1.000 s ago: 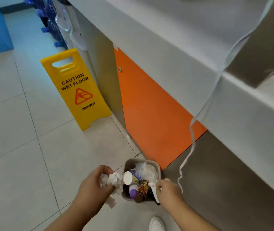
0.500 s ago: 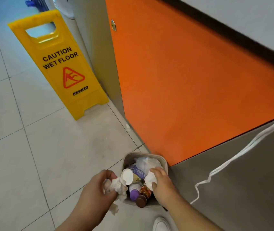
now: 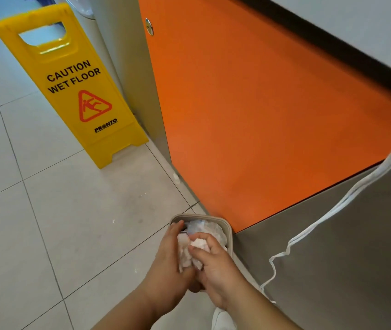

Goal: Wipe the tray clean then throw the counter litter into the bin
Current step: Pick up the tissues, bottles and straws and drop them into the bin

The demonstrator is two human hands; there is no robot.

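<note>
A small beige bin [image 3: 228, 231] stands on the floor against the orange cabinet panel, stuffed with litter; a clear crumpled plastic bag [image 3: 205, 228] shows at its top. Both my hands are over the bin's mouth. My left hand [image 3: 169, 265] and my right hand [image 3: 213, 267] together hold a wad of crumpled white tissue [image 3: 188, 254] and press it down onto the contents. The cups and bottles in the bin are hidden under my hands. No tray is in view.
A yellow "CAUTION WET FLOOR" sign [image 3: 75, 91] stands on the tiled floor at the left. The orange cabinet door [image 3: 261, 127] and grey counter front [image 3: 344, 246] rise on the right. A white strap [image 3: 332, 210] dangles beside the bin. My white shoe [image 3: 223, 320] is below.
My left hand has moved right with its tissue wad over the bin. Both hands now meet on the tissue and cover the cups and bottles.
</note>
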